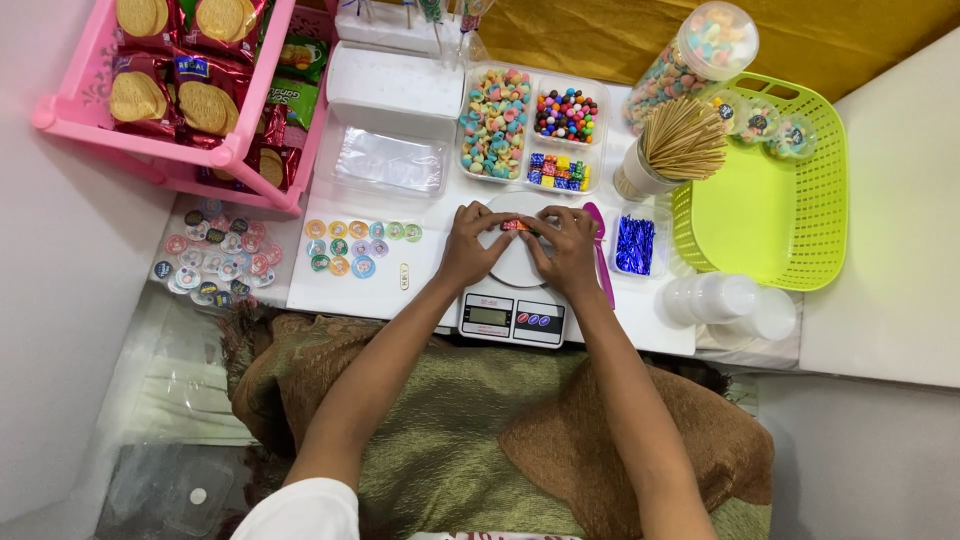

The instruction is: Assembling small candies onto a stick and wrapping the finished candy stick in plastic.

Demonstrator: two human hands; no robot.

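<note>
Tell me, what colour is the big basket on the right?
The basket is lime green, clearest in the head view.

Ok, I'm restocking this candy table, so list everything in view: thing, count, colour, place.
white digital kitchen scale: one, front centre
small colourful candy piece: one, on the scale, pinched by both hands
clear three-section candy tray: one, pastel and bright sweets, behind the scale
wooden skewers in a cup: one bundle, tan, right of the tray
lime green plastic basket: one, far right
clear candy jar: one, lying at the back
pink plastic spoon: one, right of the scale
pink rack of biscuit packs: one, back left
round stickers: many, mixed colours, left
left hand: on the candy
right hand: on the candy
</note>
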